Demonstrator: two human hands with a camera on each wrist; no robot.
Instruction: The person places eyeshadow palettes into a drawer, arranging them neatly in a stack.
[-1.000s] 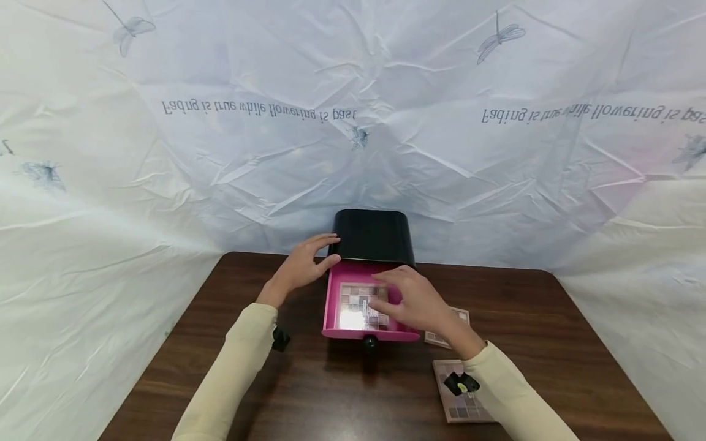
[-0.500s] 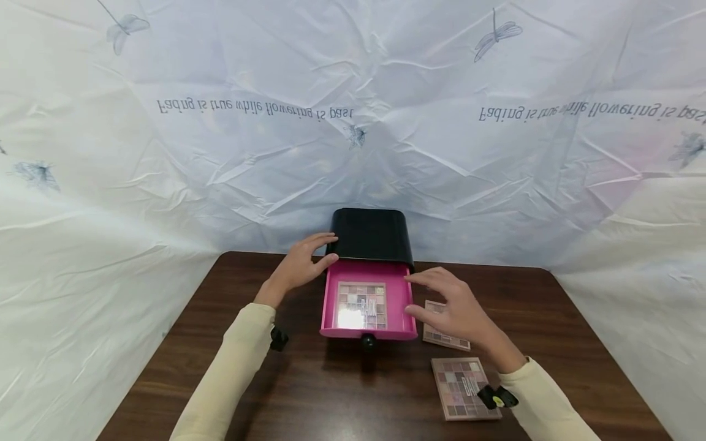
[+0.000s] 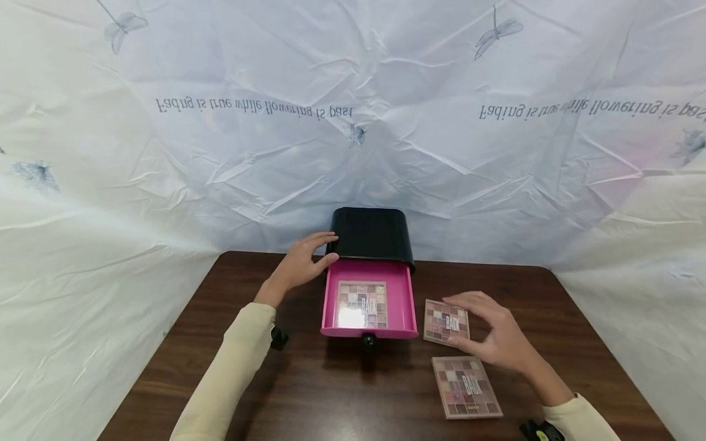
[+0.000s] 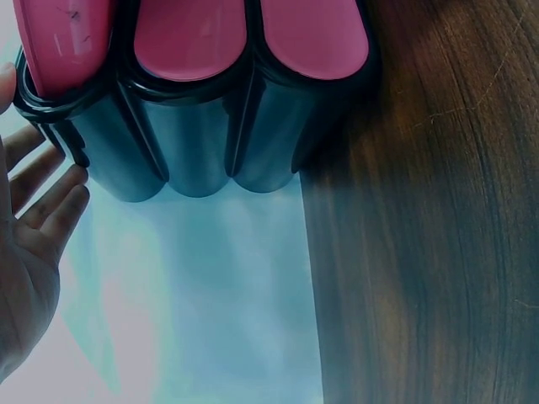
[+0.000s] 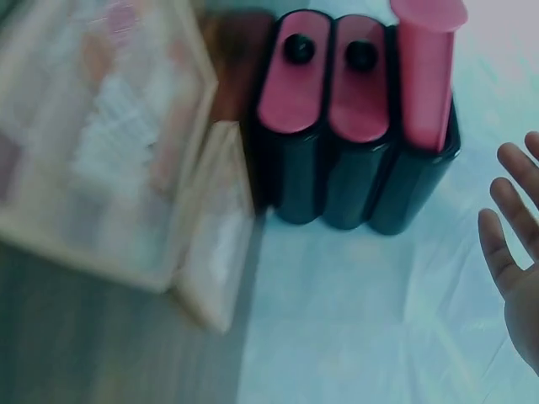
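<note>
My left hand (image 3: 298,266) rests its straight fingertips against the left side of the black drawer box (image 3: 371,233). The box's pink top drawer (image 3: 399,300) is pulled out, and a clear-lidded eyeshadow palette (image 3: 361,297) lies flat inside. My right hand (image 3: 499,331) spreads over the right edge of a smaller eyeshadow palette (image 3: 438,321) on the table, thumb below and fingers above, overlapping it in the head view. In the right wrist view the right hand (image 5: 520,252) has loosely extended fingers. A larger eyeshadow palette (image 3: 466,389) lies nearer.
Two lower pink drawers (image 4: 192,38) sit pushed in below the top one. A black knob (image 3: 369,342) sticks out at the open drawer's front. The wooden table (image 3: 353,392) ends at a white printed cloth (image 3: 353,153) behind the box.
My right hand has moved from over the open drawer, right and toward me, to the smaller palette on the table. The left hand has stayed on the box.
</note>
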